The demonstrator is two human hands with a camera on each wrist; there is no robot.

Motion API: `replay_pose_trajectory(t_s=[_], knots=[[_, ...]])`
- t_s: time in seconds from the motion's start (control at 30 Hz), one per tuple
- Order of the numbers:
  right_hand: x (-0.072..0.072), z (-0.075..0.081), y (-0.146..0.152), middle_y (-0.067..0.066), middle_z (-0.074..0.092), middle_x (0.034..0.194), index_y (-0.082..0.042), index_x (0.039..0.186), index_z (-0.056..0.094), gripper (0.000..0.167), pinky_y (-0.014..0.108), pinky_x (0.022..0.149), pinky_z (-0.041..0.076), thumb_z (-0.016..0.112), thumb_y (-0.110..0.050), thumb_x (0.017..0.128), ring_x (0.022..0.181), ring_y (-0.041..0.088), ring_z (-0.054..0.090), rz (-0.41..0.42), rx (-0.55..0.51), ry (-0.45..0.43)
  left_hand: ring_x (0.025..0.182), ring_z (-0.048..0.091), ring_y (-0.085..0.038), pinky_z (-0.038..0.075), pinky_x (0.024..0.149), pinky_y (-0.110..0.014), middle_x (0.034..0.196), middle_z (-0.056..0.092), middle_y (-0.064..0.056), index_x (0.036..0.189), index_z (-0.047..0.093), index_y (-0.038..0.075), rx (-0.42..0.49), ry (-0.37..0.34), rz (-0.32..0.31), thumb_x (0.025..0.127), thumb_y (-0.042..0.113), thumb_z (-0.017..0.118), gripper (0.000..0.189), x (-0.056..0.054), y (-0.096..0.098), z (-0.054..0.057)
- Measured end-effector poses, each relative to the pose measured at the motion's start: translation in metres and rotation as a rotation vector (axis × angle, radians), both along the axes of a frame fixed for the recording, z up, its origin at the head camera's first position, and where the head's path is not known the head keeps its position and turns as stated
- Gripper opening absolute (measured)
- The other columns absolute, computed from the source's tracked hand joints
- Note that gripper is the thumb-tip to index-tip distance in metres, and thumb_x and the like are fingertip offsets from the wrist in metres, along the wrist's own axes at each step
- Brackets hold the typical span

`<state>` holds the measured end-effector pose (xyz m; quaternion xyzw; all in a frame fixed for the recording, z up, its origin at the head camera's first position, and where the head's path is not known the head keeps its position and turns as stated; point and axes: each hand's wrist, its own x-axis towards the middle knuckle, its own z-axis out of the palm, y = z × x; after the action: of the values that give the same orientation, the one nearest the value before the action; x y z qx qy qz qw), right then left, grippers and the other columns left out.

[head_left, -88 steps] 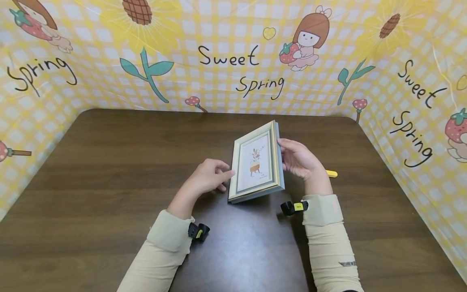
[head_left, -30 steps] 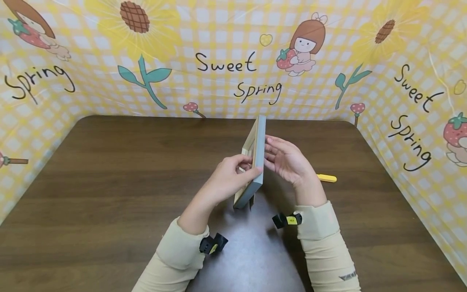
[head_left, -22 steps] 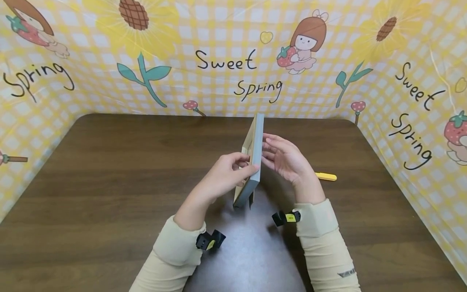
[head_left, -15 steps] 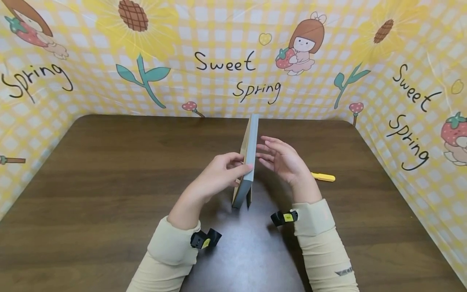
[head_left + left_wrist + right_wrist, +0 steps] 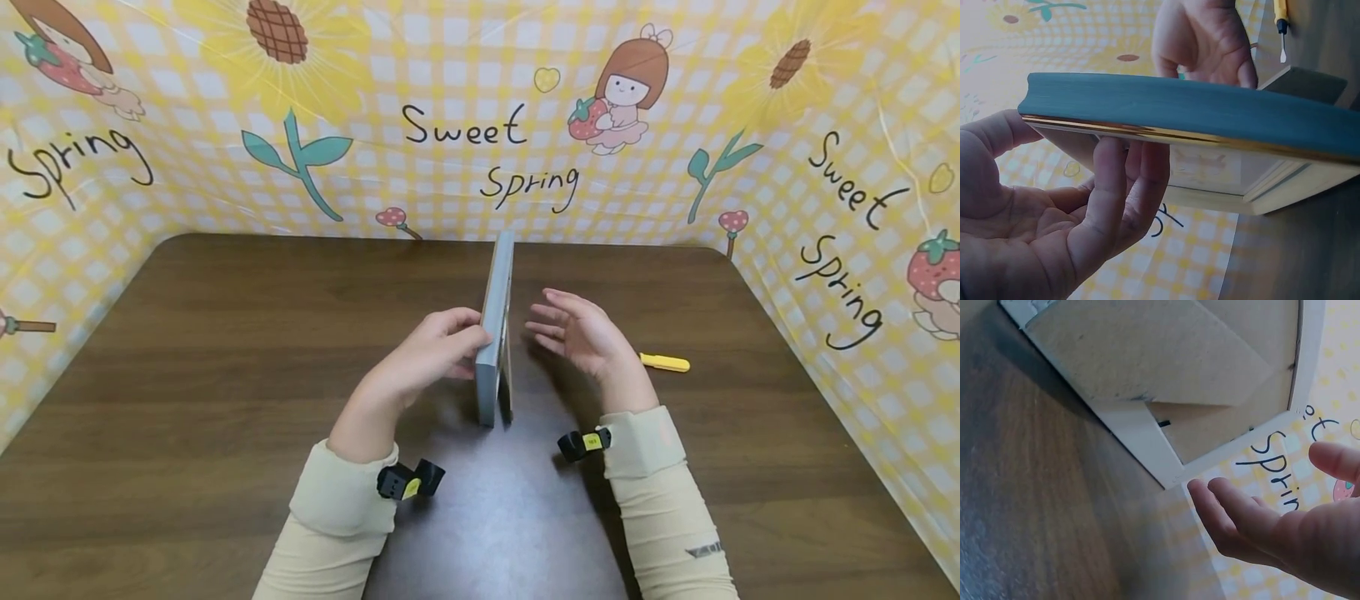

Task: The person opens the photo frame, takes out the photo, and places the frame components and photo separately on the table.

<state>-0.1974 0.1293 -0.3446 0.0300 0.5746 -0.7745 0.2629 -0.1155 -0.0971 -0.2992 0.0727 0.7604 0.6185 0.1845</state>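
Note:
A picture frame (image 5: pixel 495 333) stands on edge at mid-table, its blue-grey side toward me in the head view. My left hand (image 5: pixel 427 358) pinches its near side, the thumb on the edge. In the left wrist view, fingers (image 5: pixel 1110 181) lie against the front, below a gold line. Seen by the right wrist camera, the brown backing (image 5: pixel 1147 356) carries a support leg, which stands out from the frame. My right hand (image 5: pixel 592 342) is held to the right of the frame, fingers extended, apart from it and holding nothing.
A screwdriver with a yellow handle (image 5: pixel 665 362) lies on the dark wooden table (image 5: pixel 225 375), behind my right wrist. A yellow checked cloth (image 5: pixel 450 50) with printed drawings walls off the back and both sides.
The frame has turned from showing its picture to edge-on, its back now facing right. My right hand has let go and drawn away, while the left hand has taken the near edge.

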Motion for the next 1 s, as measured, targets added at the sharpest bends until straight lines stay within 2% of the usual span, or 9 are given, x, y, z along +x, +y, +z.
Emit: replay_pose_trajectory(t_s=[0.17, 0.3, 0.4, 0.5, 0.63, 0.73, 0.83, 1.0], knots=[[-0.001, -0.005, 0.001, 0.023, 0.021, 0.162, -0.011, 0.147, 0.024, 0.046, 0.048, 0.123, 0.022, 0.041, -0.024, 0.106, 0.148, 0.042, 0.028, 0.026, -0.007, -0.023, 0.103, 0.065, -0.024, 0.055, 0.094, -0.046, 0.118, 0.062, -0.018, 0.133, 0.050, -0.003, 0.010, -0.013, -0.009, 0.099, 0.020, 0.046, 0.041, -0.001, -0.008, 0.001], [-0.002, -0.008, 0.003, 0.024, 0.022, 0.162, -0.011, 0.152, 0.015, 0.054, 0.044, 0.121, 0.026, 0.040, -0.025, 0.106, 0.146, 0.044, 0.030, 0.064, 0.014, -0.022, 0.101, 0.063, -0.023, 0.053, 0.097, -0.047, 0.119, 0.058, -0.018, 0.132, 0.049, -0.004, 0.028, -0.040, -0.019, 0.098, 0.018, 0.045, 0.041, -0.003, -0.019, 0.000], [-0.002, -0.009, 0.005, 0.024, 0.023, 0.161, -0.012, 0.155, 0.008, 0.059, 0.036, 0.113, 0.039, 0.039, -0.026, 0.106, 0.145, 0.046, 0.032, 0.095, 0.031, -0.028, 0.100, 0.062, -0.023, 0.052, 0.099, -0.048, 0.120, 0.056, -0.018, 0.131, 0.049, -0.005, 0.031, -0.049, -0.027, 0.097, 0.018, 0.045, 0.041, -0.004, -0.027, -0.001], [-0.003, -0.011, 0.005, 0.024, 0.023, 0.161, -0.015, 0.150, 0.014, 0.052, 0.027, 0.098, 0.048, 0.038, -0.027, 0.106, 0.145, 0.047, 0.031, 0.110, 0.020, -0.056, 0.098, 0.062, -0.020, 0.052, 0.099, -0.047, 0.117, 0.057, -0.017, 0.129, 0.049, -0.007, 0.027, -0.042, -0.037, 0.096, 0.017, 0.045, 0.041, -0.005, -0.032, -0.003], [-0.006, -0.013, 0.006, 0.022, 0.019, 0.162, -0.015, 0.149, 0.016, 0.049, 0.024, 0.090, 0.052, 0.038, -0.028, 0.107, 0.146, 0.047, 0.028, 0.127, -0.048, -0.112, 0.095, 0.062, -0.018, 0.052, 0.098, -0.046, 0.114, 0.058, -0.016, 0.128, 0.050, -0.007, 0.013, -0.038, -0.034, 0.095, 0.016, 0.045, 0.041, -0.006, -0.036, -0.002], [-0.008, -0.014, 0.009, 0.021, 0.016, 0.164, -0.014, 0.157, 0.006, 0.060, 0.026, 0.090, 0.052, 0.036, -0.029, 0.107, 0.148, 0.046, 0.026, 0.151, -0.100, -0.151, 0.097, 0.061, -0.020, 0.052, 0.099, -0.048, 0.117, 0.057, -0.017, 0.129, 0.051, -0.006, -0.010, -0.050, -0.020, 0.094, 0.016, 0.044, 0.042, -0.006, -0.040, -0.001], [-0.009, -0.016, 0.010, 0.019, 0.015, 0.165, -0.014, 0.159, -0.002, 0.064, 0.028, 0.090, 0.052, 0.033, -0.030, 0.108, 0.148, 0.045, 0.025, 0.173, -0.120, -0.171, 0.097, 0.060, -0.021, 0.054, 0.093, -0.042, 0.116, 0.058, -0.016, 0.128, 0.052, -0.006, -0.045, -0.059, -0.011, 0.093, 0.015, 0.043, 0.042, -0.006, -0.043, -0.002], [-0.010, -0.017, 0.009, 0.018, 0.016, 0.165, -0.014, 0.160, 0.000, 0.064, 0.030, 0.091, 0.051, 0.033, -0.030, 0.108, 0.149, 0.043, 0.026, 0.188, -0.094, -0.168, 0.091, 0.060, -0.018, 0.054, 0.077, -0.027, 0.107, 0.062, -0.014, 0.128, 0.051, -0.006, -0.068, -0.075, -0.011, 0.094, 0.014, 0.044, 0.041, -0.007, -0.046, -0.004]])
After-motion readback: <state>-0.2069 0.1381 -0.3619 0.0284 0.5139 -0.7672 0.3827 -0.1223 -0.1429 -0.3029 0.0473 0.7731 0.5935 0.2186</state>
